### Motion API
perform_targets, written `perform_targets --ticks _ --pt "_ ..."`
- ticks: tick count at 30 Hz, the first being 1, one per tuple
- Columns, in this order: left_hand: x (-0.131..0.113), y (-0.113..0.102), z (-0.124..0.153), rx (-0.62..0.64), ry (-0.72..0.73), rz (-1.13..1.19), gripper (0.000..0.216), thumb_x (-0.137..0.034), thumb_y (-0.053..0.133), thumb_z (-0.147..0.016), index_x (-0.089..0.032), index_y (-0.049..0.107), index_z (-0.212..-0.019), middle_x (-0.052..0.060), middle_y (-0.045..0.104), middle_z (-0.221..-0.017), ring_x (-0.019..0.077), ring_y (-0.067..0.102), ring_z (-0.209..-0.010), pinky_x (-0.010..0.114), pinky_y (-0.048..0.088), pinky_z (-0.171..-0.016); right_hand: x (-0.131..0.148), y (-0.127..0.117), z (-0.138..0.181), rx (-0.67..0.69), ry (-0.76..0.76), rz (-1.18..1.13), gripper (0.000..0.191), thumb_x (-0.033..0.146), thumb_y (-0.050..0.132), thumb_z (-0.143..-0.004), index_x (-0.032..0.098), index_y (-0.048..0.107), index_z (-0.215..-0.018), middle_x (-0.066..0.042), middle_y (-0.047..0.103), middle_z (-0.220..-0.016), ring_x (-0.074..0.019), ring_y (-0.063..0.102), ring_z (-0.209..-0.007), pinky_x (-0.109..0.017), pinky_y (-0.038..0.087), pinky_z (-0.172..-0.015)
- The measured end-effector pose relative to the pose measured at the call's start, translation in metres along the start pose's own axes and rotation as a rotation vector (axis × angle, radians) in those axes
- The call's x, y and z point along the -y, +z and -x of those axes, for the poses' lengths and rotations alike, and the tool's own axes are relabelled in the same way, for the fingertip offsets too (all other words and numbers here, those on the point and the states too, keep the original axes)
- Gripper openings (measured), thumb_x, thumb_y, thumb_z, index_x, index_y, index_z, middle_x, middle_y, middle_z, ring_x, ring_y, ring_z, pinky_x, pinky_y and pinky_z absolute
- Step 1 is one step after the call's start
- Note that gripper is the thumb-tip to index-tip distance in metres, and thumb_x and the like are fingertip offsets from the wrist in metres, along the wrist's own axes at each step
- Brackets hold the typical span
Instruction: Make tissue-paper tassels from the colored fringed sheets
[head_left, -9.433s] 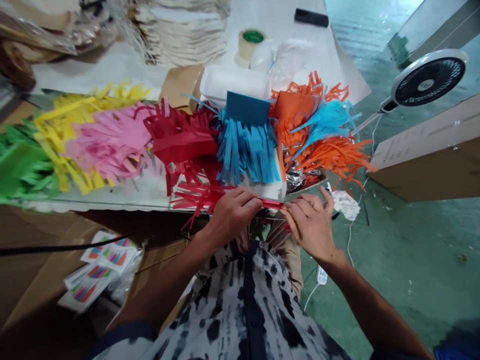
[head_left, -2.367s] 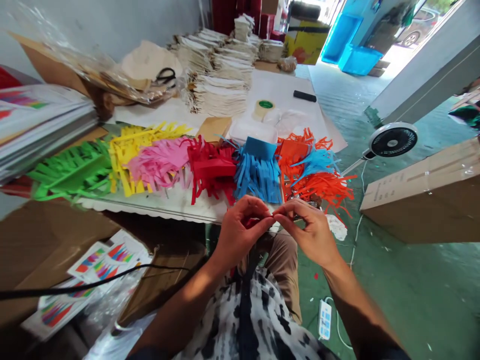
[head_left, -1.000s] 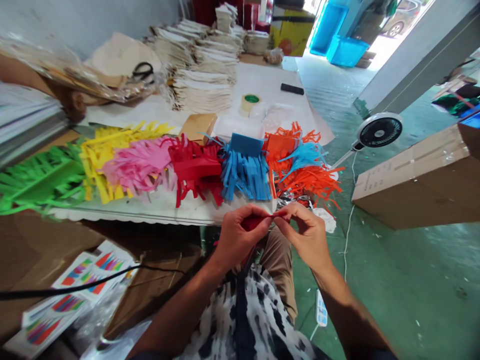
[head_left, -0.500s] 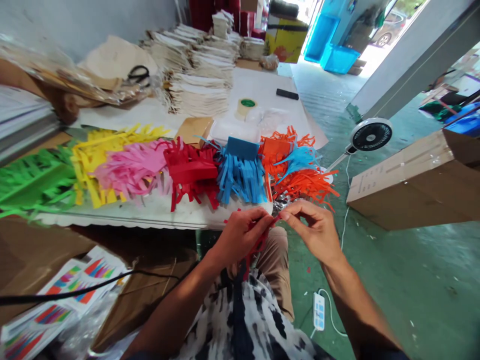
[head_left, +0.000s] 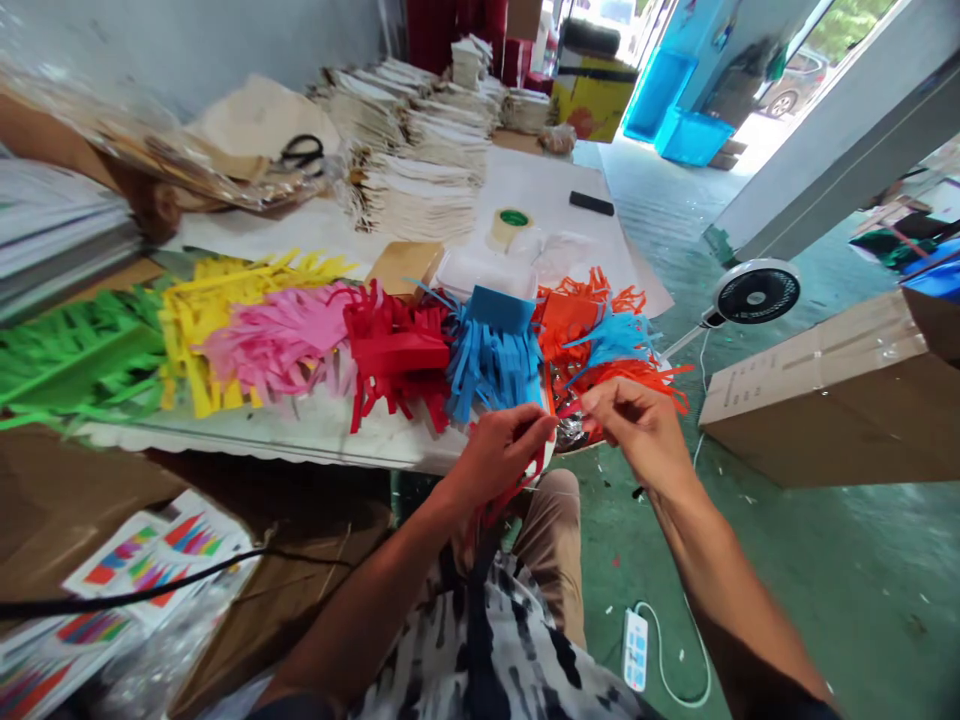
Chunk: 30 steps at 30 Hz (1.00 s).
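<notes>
My left hand point(head_left: 499, 455) is closed around a piece of red paper fringe point(head_left: 517, 485) whose strips hang down over my lap. My right hand point(head_left: 637, 430) pinches the upper end of the same red piece, its fingertips almost touching those of the left. Both hands hover at the near edge of the table point(head_left: 300, 435). Just beyond them lie bundles of cut paper fringe: blue point(head_left: 491, 355), red point(head_left: 394, 355), orange point(head_left: 600, 340), pink point(head_left: 281, 335), yellow point(head_left: 225, 300) and green point(head_left: 67, 355).
Further back on the table are stacks of beige paper goods point(head_left: 420, 165), a tape roll point(head_left: 510, 225), scissors point(head_left: 300, 152) and a black phone point(head_left: 591, 203). A floor fan point(head_left: 754, 292) and a cardboard box point(head_left: 825, 385) stand at the right; a power strip point(head_left: 634, 650) lies on the floor.
Both hands have risen slightly toward the table edge and the orange bundle, still holding the red fringe; earlier they pressed it flat at the table edge. The camera has tilted up.
</notes>
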<state>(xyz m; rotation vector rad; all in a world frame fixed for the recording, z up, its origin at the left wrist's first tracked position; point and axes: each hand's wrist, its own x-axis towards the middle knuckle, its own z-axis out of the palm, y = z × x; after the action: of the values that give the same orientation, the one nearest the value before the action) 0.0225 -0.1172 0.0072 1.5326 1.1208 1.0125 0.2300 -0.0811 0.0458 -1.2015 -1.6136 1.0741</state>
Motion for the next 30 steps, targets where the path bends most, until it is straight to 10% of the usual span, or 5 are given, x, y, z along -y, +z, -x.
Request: perform_targets --ticks 4,9,17,30 --pt "0.015 -0.001 -0.010 -0.258 0.098 -0.219 0.037 -0.046 0.056 -0.106 -0.018 0.068 -0.128 0.009 0.075 -0.121 0.0234 0.068 -0.109 0.035 0.052 -0.095 -0.004 -0.039 -0.064 -0.376 -0.027 -0.017 0.037 0.054 0.082 -0.085 0.022 0.065 -0.086 -0.003 0.071 -0.080 -0.0163 0.068 -0.055 -0.026 0.041 -0.042" --pt "0.007 0.005 -0.048 -0.226 0.298 -0.586 0.024 -0.022 0.053 -0.105 -0.018 0.077 -0.105 0.011 0.075 -0.120 0.0254 0.064 -0.116 0.042 0.048 -0.107 0.021 -0.075 -0.133 -0.961 -0.536 0.270 0.017 0.039 0.060 -0.104 0.023 0.059 -0.097 -0.016 0.070 -0.113 -0.0196 0.075 -0.085 -0.035 0.059 -0.074" --pt "0.011 0.039 -0.135 -0.054 0.315 -0.927 0.028 -0.029 0.065 -0.099 -0.016 0.076 -0.122 0.016 0.062 -0.150 0.0355 0.044 -0.144 0.061 0.035 -0.119 -0.018 -0.036 -0.143 -0.448 -0.639 0.694 0.016 0.032 0.054 -0.107 0.022 0.066 -0.105 -0.010 0.075 -0.112 -0.0228 0.070 -0.106 -0.040 0.057 -0.094" --pt "0.021 0.029 -0.047 -0.092 0.283 -0.892 0.018 -0.031 0.065 -0.099 -0.028 0.080 -0.110 0.006 0.067 -0.145 0.0312 0.051 -0.139 0.060 0.034 -0.118 -0.062 -0.017 -0.077 0.121 -0.458 1.156 0.033 0.039 0.046 -0.109 0.019 0.072 -0.108 -0.012 0.078 -0.112 -0.0254 0.071 -0.091 -0.033 0.043 -0.069"
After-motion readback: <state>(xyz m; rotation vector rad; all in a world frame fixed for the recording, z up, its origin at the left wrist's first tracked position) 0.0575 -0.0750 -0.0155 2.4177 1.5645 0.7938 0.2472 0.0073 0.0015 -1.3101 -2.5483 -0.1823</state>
